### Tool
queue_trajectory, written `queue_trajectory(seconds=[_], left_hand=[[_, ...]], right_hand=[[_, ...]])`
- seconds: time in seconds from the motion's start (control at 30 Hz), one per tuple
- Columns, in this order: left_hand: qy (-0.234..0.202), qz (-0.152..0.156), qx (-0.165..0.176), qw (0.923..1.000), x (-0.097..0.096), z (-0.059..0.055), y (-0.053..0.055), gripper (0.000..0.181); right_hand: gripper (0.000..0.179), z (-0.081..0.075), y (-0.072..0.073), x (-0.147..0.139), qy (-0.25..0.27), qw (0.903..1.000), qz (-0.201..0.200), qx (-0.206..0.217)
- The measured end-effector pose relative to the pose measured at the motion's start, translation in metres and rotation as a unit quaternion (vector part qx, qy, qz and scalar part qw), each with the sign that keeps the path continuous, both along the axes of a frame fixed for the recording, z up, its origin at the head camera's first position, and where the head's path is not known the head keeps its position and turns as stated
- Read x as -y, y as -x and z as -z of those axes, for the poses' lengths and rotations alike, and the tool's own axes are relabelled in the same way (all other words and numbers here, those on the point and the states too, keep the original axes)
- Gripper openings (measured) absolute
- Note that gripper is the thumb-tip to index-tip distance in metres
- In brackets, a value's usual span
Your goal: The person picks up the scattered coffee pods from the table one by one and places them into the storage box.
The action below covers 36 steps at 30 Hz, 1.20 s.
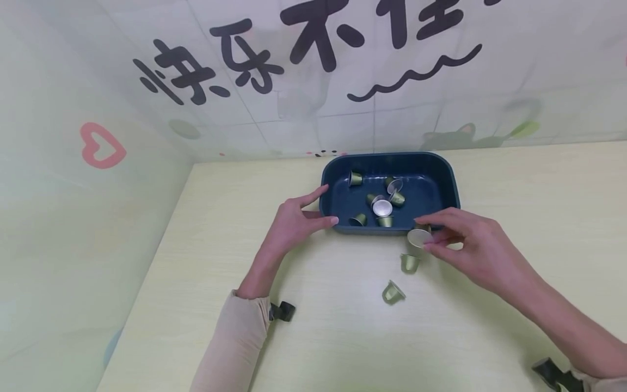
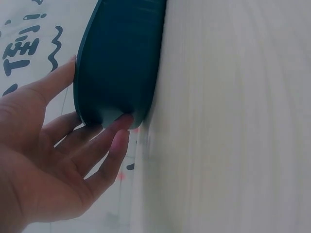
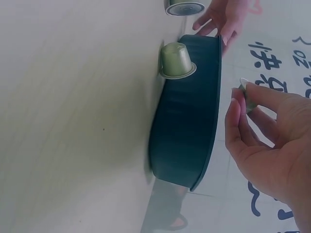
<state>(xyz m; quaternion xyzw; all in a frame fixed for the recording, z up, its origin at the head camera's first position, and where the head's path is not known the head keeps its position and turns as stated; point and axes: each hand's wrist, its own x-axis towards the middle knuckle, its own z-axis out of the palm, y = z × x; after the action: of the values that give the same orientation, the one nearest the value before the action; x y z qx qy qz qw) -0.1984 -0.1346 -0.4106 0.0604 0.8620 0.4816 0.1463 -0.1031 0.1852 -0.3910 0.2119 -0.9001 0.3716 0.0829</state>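
Note:
My right hand [image 1: 470, 239] pinches a green coffee capsule [image 1: 419, 237] between thumb and fingers, its pale lid towards the head camera. It is by the near right rim of a dark blue rectangular tray [image 1: 443, 163]. In the right wrist view the fingers partly cover this capsule [image 3: 249, 99]. Several coffee capsules lie in the tray, one with its white lid [image 1: 382, 208] up. My left hand [image 1: 296, 223] rests loosely extended fingers against the tray's left end, thumb tip at the rim. Two more capsules are on the table in front: one close to the tray [image 1: 409, 263], another nearer [image 1: 393, 293].
The pale wooden table [image 1: 333, 337] meets a wall covering [image 1: 294, 125] with black lettering just behind the tray. Another wall [image 1: 59, 218] bounds the left side. Black wrist straps [image 1: 282, 311] sit at both sleeves.

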Motion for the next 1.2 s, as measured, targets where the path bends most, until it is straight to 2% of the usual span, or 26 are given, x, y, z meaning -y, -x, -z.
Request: queue_trajectory(seconds=[0.23,0.57,1.2], left_hand=[[-0.001,-0.003,0.001,1.0000,0.001,0.000,0.000,0.073],[0.003,-0.001,0.003,1.0000,0.000,0.000,0.000,0.074],[0.003,-0.002,-0.004,1.0000,-0.001,0.001,0.001,0.073]], right_hand=[[0.044,-0.003,0.007,0.002,0.016,0.9998,0.004,0.011],[0.041,-0.004,0.013,0.003,0.005,0.9993,0.029,0.023],[0.034,-0.007,0.032,0.007,0.028,0.9935,0.068,0.087]])
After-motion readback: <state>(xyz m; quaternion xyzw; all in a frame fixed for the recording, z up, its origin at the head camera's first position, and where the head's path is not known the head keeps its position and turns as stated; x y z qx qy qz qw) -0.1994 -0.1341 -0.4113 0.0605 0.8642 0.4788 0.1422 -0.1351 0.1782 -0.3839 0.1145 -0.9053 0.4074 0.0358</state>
